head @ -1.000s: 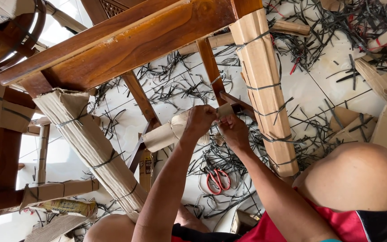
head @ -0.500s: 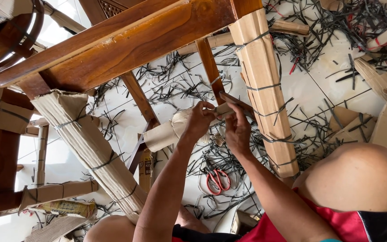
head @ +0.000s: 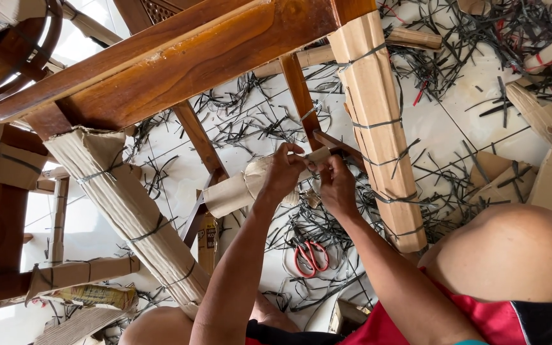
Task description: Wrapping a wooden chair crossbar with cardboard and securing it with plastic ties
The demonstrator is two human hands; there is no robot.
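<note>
A wooden chair (head: 180,61) stands over me, its legs wrapped in brown cardboard tied with black straps. My left hand (head: 285,172) grips the cardboard wrap (head: 234,191) around a low crossbar. My right hand (head: 337,185) pinches the end of that wrap next to the bare wooden rung (head: 337,144). Both hands meet close to the right wrapped leg (head: 378,115). The left wrapped leg (head: 132,211) slants down toward my knee.
Red-handled scissors (head: 311,255) lie on the white tiled floor (head: 467,108) below my hands, among several black strap offcuts. Cardboard pieces (head: 544,121) lie at the right. My right knee (head: 512,249) is at lower right. More wrapped furniture (head: 78,271) stands at the left.
My hands have shifted slightly along the crossbar wrap, the right hand moving down and closer to the left. The chair has not moved.
</note>
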